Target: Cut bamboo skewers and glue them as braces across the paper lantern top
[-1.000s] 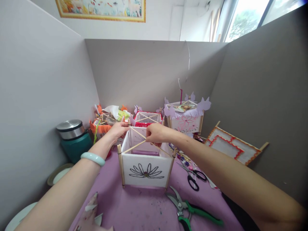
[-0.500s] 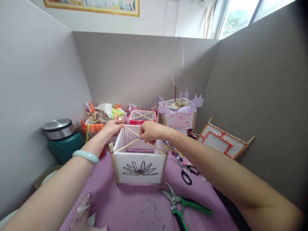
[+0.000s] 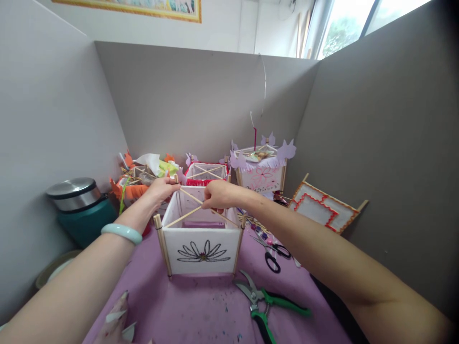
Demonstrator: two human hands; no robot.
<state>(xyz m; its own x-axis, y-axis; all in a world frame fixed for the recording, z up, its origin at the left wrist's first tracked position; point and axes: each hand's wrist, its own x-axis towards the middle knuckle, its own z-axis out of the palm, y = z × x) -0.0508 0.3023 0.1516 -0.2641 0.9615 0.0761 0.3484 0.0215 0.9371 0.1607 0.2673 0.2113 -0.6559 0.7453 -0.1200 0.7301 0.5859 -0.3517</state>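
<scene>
A square white lantern frame (image 3: 202,251) stands upright in front of me, its near panel marked with a dark flower outline. Wooden sticks form its corners, and thin crossed sticks (image 3: 181,218) span its top. At the far left corner post, my left hand (image 3: 164,188) has its fingers closed around the stick end. My right hand (image 3: 220,195) reaches over the right side; its fingers are pinched at the crossing of the sticks, and the fingertips are partly hidden.
Green-handled pruning shears (image 3: 263,301) and black scissors (image 3: 274,253) lie on the purple cloth (image 3: 201,310). Behind stand a red-trimmed lantern (image 3: 208,169) and a purple-trimmed lantern (image 3: 263,177). A teal flask (image 3: 82,215) is at left, a red-edged panel (image 3: 322,205) leans at right.
The whole view has shifted, so everything sits slightly further left. Both hands keep their places on the lantern frame, with no other clear movement.
</scene>
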